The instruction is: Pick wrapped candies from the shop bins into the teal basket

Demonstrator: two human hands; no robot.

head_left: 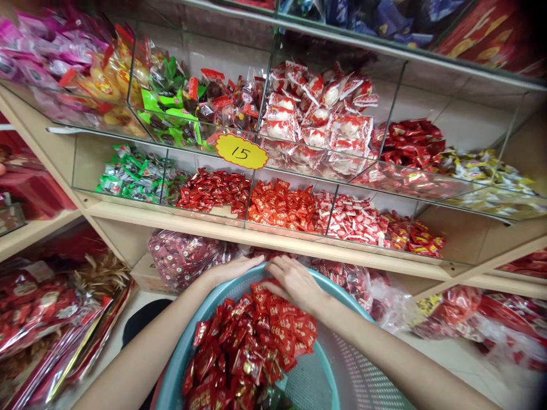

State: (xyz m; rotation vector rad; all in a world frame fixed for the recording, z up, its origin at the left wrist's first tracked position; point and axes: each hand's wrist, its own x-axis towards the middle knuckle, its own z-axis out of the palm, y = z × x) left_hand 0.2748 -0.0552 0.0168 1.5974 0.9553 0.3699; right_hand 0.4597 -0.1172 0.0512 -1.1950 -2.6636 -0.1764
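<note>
A teal plastic basket (342, 296) with perforated walls holds a heap of red wrapped candies (248, 341), a darker red kind on the left and a brighter red kind on the right. My left hand (241, 267) rests at the basket's far rim, its fingers stretched out. Beside it, my right hand (294, 282) reaches over the same rim, fingers bent down toward the bright red candies; its fingertips are partly hidden, and whether it grips any candy cannot be made out.
Ahead stands a wooden shelf (273, 245) with clear-walled compartments of wrapped candies, including bright red ones (282, 205). A yellow tag (241, 151) reading 15 hangs in front. Bagged goods (183, 256) lie below, and more packages (38, 302) are at left.
</note>
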